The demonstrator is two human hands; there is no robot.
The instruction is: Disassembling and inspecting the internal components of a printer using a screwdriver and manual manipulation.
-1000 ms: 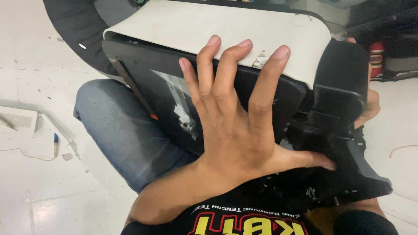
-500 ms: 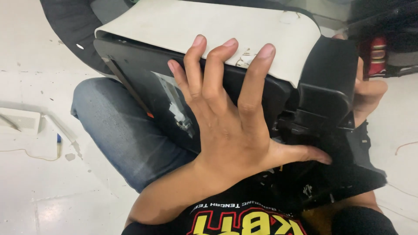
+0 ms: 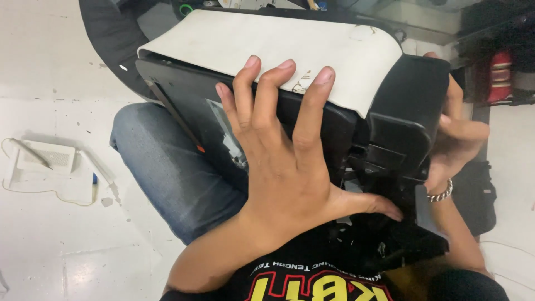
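A black printer-like machine (image 3: 184, 92) with a white top panel (image 3: 267, 42) rests tilted on my lap, against my jeans-clad leg (image 3: 167, 167). My left hand (image 3: 284, 161) lies spread flat on its black side, fingertips reaching the edge of the white panel, thumb stretched right toward the inner parts. My right hand (image 3: 454, 136), with a metal bracelet at the wrist, grips the machine's black right end from behind. A black hinged part (image 3: 407, 106) sits between the two hands.
On the white floor at left lie a small white box (image 3: 44, 159) with a thin tool across it, a loose wire and a pen-like item (image 3: 103, 175). A red and black object (image 3: 501, 78) stands at the far right. Dark items sit behind the machine.
The machine has been turned slightly, its right end swinging up. My right hand has come further round that end and shows more. My left hand stays pressed flat on the side.
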